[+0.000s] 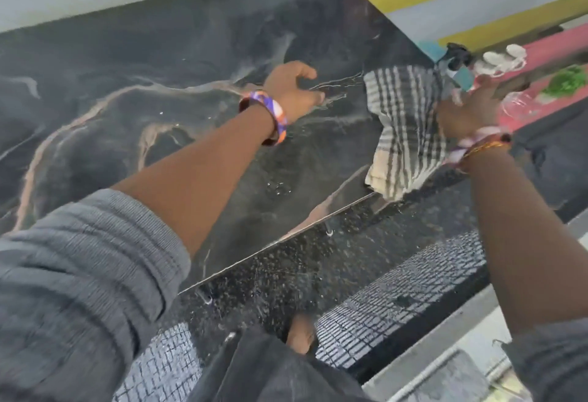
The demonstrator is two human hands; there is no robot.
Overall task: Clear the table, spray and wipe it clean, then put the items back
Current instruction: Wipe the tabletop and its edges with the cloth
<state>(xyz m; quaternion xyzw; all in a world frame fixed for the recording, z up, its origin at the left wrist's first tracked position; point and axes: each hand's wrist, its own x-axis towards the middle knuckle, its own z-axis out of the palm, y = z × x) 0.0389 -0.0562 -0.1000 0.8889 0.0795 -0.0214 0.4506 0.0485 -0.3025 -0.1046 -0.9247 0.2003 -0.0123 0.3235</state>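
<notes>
Head view: looking down over a dark marbled counter [159, 90]; frame is motion-blurred.
Counter state: droplets are glinting on the surface beside the striped cloth [404, 121], so the top is reading as sprayed and wet.
Cloth: lying crumpled at the counter's right edge, its lower corner hanging past the edge.
Left hand [292, 90]: hovering just beside the cloth, fingers loosely curled, holding nothing.
Right hand [467, 105]: sitting at the cloth's far side, off the counter edge; blur is hiding whether it is pinching the cloth or anything else, so I cannot tell.
Spray bottle [458, 64]: blurred, lying just beyond the cloth on the striped mat [477, 13], next to a clear plastic cup [518, 105].
Step in hand: judging as the change-over from spraying to wiping.
Next move: calling for a firm grip on the cloth, then broad passes across the wet area.
</notes>
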